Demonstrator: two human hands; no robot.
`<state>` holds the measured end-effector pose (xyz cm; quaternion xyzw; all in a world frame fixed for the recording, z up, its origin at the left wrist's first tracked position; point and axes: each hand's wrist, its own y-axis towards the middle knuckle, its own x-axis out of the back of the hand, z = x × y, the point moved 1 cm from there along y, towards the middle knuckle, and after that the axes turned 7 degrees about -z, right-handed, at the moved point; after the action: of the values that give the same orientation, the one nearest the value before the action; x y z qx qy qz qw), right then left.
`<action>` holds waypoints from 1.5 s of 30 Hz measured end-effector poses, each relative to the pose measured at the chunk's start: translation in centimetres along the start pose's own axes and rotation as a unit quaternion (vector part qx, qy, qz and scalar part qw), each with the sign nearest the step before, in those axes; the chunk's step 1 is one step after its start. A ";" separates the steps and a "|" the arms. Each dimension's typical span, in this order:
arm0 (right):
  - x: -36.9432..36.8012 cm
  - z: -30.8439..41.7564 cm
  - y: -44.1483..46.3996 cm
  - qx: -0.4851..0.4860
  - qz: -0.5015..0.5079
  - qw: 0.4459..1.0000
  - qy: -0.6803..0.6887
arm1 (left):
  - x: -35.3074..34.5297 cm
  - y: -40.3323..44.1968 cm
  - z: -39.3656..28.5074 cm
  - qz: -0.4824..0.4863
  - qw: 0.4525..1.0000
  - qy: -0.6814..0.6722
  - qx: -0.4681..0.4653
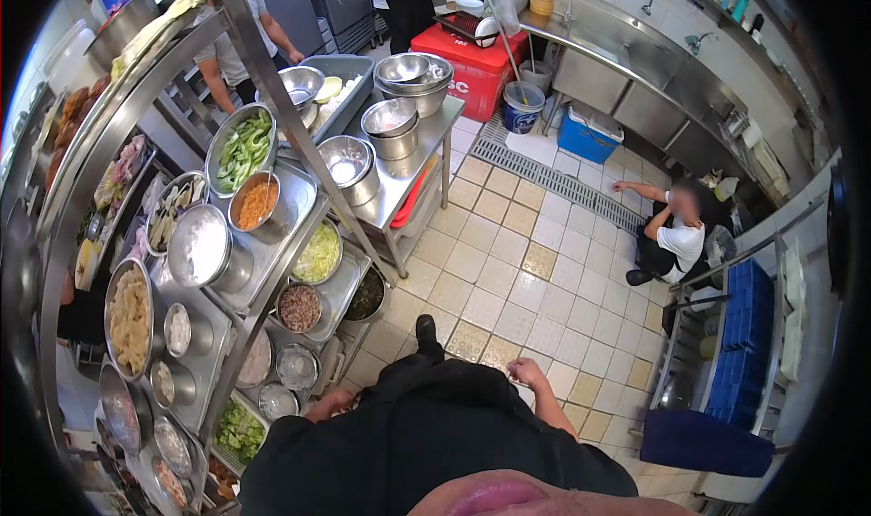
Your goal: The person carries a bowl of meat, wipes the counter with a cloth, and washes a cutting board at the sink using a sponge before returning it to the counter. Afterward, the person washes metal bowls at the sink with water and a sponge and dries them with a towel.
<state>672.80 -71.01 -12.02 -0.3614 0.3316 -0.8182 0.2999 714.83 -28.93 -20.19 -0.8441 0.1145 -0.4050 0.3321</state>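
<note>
Beside the lower end of the food rack, my left hand (337, 401) is low at my side, near metal bowls (298, 366); its fingers are too small and dark to read. My right hand (524, 369) hangs over the tiled floor (472, 312) at my other side, its fingers curled; whether they hold anything is hidden. A whitish patch shows just below that wrist. Closest to my left side on the rack are a tray of chopped greens (239, 433) and a bowl of reddish-brown pieces (299, 306).
A metal table (422, 149) with stacked bowls adjoins the rack. Beyond are a red cooler (463, 72), buckets, a blue box (588, 135) and sinks. One person (680, 235) crouches at right near blue crates (746, 335); other people stand at the top.
</note>
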 end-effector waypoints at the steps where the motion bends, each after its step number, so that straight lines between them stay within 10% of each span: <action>1: 0.5 1.5 1.1 0.003 -0.005 1.000 -0.019 | -0.8 0.3 0.2 0.032 0.998 -0.047 0.035; 3: 0.6 4.5 2.4 0.025 0.010 0.999 -0.022 | 0.9 1.0 1.0 0.083 0.973 -0.213 0.015; 6: 0.4 7.1 5.1 0.122 0.055 0.990 -0.047 | 9.1 2.7 -3.1 0.035 0.931 -0.273 0.241; 9: 3.7 10.7 7.6 -0.010 0.072 0.991 -0.116 | 17.5 5.7 -7.5 -0.040 0.903 -0.323 0.279; 11: 5.2 5.6 12.8 0.237 0.102 0.902 -0.347 | 19.4 9.5 -6.5 -0.097 0.922 -0.312 0.208; 14: 6.7 13.5 12.4 -0.106 -0.030 0.993 0.031 | 23.9 13.6 -6.1 -0.156 0.924 -0.306 0.166; 21: 9.9 21.7 19.6 -0.116 0.043 0.992 0.019 | 26.1 15.7 -8.1 -0.189 0.802 -0.470 0.316; 31: 14.8 50.5 35.5 0.148 0.097 0.977 0.120 | 25.9 18.1 -19.2 -0.307 0.633 -0.589 0.398; 36: 15.1 66.2 34.7 0.320 0.099 0.922 0.195 | 30.7 20.8 -23.5 -0.361 0.716 -0.486 0.347; 45: 10.2 72.6 28.0 0.435 0.264 0.845 0.163 | 22.7 22.7 -28.0 -0.403 0.607 -0.557 0.398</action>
<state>731.49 -118.90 8.34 0.0459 0.0692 -0.8155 0.5728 709.93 -69.59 -8.56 -0.6523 -0.6168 0.0449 0.4382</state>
